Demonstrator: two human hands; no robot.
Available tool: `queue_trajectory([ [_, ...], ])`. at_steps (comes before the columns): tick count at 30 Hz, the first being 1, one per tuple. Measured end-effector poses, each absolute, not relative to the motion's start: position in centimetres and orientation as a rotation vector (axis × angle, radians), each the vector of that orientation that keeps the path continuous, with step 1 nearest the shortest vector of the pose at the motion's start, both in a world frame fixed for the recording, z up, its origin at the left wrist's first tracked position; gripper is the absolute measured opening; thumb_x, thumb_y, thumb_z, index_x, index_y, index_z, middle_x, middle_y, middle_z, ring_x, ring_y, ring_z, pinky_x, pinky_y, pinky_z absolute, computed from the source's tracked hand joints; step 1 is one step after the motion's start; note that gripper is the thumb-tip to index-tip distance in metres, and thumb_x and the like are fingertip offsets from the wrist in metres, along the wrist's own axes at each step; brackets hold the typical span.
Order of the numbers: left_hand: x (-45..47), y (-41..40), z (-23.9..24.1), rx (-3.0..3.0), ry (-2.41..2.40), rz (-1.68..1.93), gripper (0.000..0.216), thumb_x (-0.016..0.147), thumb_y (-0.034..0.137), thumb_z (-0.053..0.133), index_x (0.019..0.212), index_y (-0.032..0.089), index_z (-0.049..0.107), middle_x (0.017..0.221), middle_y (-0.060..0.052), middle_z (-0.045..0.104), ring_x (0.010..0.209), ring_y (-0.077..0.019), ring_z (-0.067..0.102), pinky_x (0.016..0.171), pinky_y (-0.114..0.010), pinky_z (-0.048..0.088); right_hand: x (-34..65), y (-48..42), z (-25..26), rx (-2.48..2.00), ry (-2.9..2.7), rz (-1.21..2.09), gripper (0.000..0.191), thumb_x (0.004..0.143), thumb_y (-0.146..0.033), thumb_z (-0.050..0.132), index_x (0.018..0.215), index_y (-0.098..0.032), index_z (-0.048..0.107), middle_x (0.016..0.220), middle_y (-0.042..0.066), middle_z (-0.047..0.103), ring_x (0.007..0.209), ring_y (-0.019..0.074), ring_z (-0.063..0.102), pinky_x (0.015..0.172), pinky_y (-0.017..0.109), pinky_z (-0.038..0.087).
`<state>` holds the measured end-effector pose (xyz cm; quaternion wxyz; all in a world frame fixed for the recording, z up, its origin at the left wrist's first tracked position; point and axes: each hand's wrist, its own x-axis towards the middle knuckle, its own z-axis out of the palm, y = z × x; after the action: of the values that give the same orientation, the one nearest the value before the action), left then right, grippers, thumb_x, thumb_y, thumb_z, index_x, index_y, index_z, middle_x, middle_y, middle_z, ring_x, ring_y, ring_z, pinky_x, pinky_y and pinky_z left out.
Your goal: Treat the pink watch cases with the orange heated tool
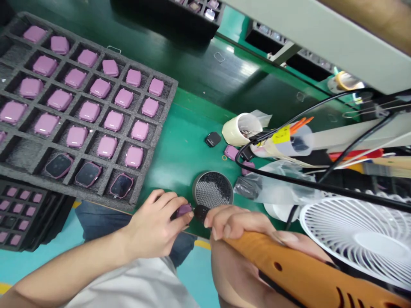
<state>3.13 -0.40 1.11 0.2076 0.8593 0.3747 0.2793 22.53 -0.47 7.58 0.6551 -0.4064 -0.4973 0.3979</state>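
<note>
On the far left, I saw a stack of black trays down low. Next to it, a big gray tray sat on the green surface. Purple watch cases filled most of its little boxes, and three dark-faced watches lay in the near row.

Just right of the big tray, I saw the left hand. Its grip was closed on one small purple piece, near the close edge of the surface. Fingers hid much of it. I guessed it was light, hard and smooth, so it could slip, and it might scratch or crack if it was dropped. I thought the best place to pinch was along its side edges, with no hard push on the flat part.

Right behind the hands stood a round dish with tiny dark bits in it. Then came the right hand, with its grip wrapped around an orange tool. The black end of the tool was right beside the purple piece, but I could not tell if they touched. Farther right, I saw a white fan.
</note>
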Motion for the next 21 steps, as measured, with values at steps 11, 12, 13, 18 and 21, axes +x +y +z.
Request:
queue_trajectory([
  [11, 3.3, -0.6, 0.8, 2.36, 1.076, 0.787, 0.024, 0.106, 0.023, 0.076, 0.13, 0.023, 0.079, 0.136, -0.011, 0.078, 0.124, -0.0302, 0.067, 0.104, -0.051, 0.049, 21.7, -0.5, 7.1, -0.922, -1.067, 0.879, 0.05, 0.109, -0.078, 0.059, 0.134, -0.037, 0.073, 0.092, 0.002, 0.071, 0.071, 0.0252, 0.065, 0.066, 0.048, 0.058],
  [12, 3.3, -0.5, 0.7, 2.358, 1.071, 0.792, 0.023, 0.107, 0.022, 0.075, 0.13, 0.023, 0.079, 0.136, -0.011, 0.078, 0.124, -0.0306, 0.067, 0.103, -0.051, 0.05, 21.6, -0.3, 7.1, -0.917, -1.064, 0.88, 0.052, 0.108, -0.079, 0.058, 0.135, -0.037, 0.073, 0.092, 0.002, 0.071, 0.071, 0.0251, 0.066, 0.065, 0.048, 0.058],
  [13, 3.3, -0.4, 0.6, 2.358, 1.062, 0.799, 0.023, 0.107, 0.022, 0.075, 0.129, 0.023, 0.079, 0.135, -0.011, 0.078, 0.123, -0.0311, 0.068, 0.102, -0.052, 0.051, 21.4, 0.1, 7.0, -0.892, -1.071, 0.884, 0.055, 0.108, -0.081, 0.058, 0.135, -0.036, 0.073, 0.092, 0.002, 0.071, 0.07, 0.0245, 0.066, 0.064, 0.047, 0.059],
  [18, 3.2, -0.4, 0.9, 2.314, 1.052, 0.932, 0.022, 0.11, 0.022, 0.074, 0.132, 0.019, 0.075, 0.128, -0.013, 0.078, 0.117, -0.0295, 0.072, 0.099, -0.05, 0.062, 22.6, 2.2, 6.6, -0.74, -1.079, 0.872, 0.072, 0.108, -0.089, 0.042, 0.135, -0.032, 0.078, 0.086, 0.0, 0.07, 0.061, 0.0213, 0.062, 0.055, 0.044, 0.059],
  [21, 1.4, -1.3, 2.3, 2.223, 1.041, 1.03, 0.031, 0.112, 0.014, 0.068, 0.142, 0.017, 0.071, 0.131, -0.015, 0.075, 0.12, -0.0232, 0.075, 0.102, -0.04, 0.068, 25.6, 2.2, 5.6, -0.738, -1.059, 0.799, 0.066, 0.102, -0.088, 0.054, 0.132, -0.036, 0.082, 0.081, -0.001, 0.069, 0.057, 0.021, 0.058, 0.051, 0.044, 0.058],
])
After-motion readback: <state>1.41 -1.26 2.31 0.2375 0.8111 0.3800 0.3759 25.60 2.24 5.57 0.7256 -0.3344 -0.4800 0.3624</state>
